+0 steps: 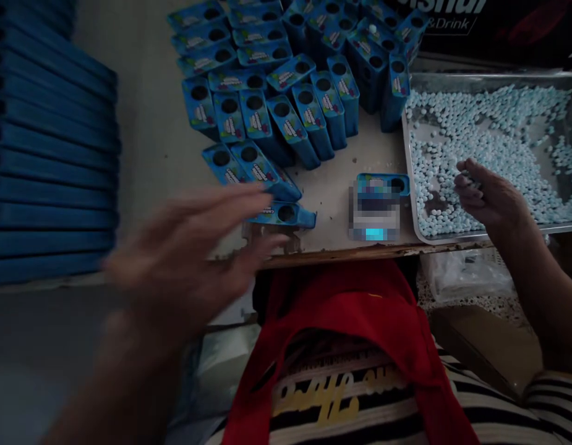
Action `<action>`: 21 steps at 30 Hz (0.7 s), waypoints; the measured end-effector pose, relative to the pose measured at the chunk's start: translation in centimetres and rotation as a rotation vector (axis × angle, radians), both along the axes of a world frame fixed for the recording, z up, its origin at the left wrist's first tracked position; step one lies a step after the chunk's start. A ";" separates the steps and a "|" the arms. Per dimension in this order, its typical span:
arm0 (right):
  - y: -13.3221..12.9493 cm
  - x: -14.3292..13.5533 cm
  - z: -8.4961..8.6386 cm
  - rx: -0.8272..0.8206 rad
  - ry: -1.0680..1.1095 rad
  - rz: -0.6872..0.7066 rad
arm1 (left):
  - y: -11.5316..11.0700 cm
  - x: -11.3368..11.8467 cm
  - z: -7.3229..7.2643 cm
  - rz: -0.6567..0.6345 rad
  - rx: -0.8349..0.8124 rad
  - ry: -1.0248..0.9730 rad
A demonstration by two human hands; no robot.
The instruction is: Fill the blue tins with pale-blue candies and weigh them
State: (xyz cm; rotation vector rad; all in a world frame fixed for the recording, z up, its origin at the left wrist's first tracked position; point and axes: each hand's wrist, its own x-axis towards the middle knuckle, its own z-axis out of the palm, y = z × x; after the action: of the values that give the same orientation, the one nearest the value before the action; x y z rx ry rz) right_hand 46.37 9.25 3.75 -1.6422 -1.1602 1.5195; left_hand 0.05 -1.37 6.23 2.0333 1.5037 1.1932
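Observation:
My left hand point(197, 247), blurred by motion, is over the table's front edge with its fingers stretched out and thumb apart. Its fingertips are close to a small blue box point(276, 213) with a round hole in its top; whether they touch cannot be made out. My right hand point(492, 194) is above a metal tray point(410, 185) of small pale-blue and white pellets point(503, 148). Its fingers are curled in, with a few pale pellets showing between them. Between the hands, another blue box point(383, 183) is at a pixelated device point(373, 222) with a lit cyan display.
Many holed blue boxes point(253, 111) stand in uneven rows on the pale table point(146, 123). At the left, more blue boxes point(49, 161) are stacked in a long row. Behind the tray is a dark printed carton point(499, 31). Below the edge lies a clear plastic bag point(471, 275).

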 end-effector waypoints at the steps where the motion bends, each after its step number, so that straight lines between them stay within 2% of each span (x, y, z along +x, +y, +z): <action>1: 0.1 -0.3 0.0 -0.003 -0.002 0.011 | 0.0 1.9 -0.9 -0.077 0.059 0.084; 3: 0.3 -0.9 0.0 -0.007 0.016 0.035 | 0.1 5.2 -2.8 -0.176 0.125 0.152; 5: 0.1 -1.5 0.2 -0.006 0.071 0.045 | 0.4 7.6 -4.7 -0.170 0.069 0.053; 7: -0.2 -2.2 0.7 -0.007 0.124 0.059 | 0.9 9.1 -6.3 -0.149 -0.046 -0.102; 10: -0.7 -3.5 2.1 0.023 0.116 0.097 | 2.1 10.1 -8.1 -0.149 -0.155 -0.267; 13: -0.7 -5.2 3.9 0.054 0.089 0.154 | 3.3 10.1 -8.7 -0.151 -0.196 -0.276; 16: -0.2 -6.9 5.3 0.059 0.112 0.226 | 4.2 10.2 -8.5 -0.151 -0.181 -0.255; 21: 0.4 -9.1 5.9 0.116 0.126 0.276 | 4.8 11.0 -8.0 -0.170 -0.164 -0.271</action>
State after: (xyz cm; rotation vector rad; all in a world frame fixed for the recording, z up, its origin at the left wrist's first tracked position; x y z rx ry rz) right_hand 37.29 9.63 9.65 -1.3323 -1.4215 1.6621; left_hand 11.03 3.39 -1.77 1.7722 1.2315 1.1807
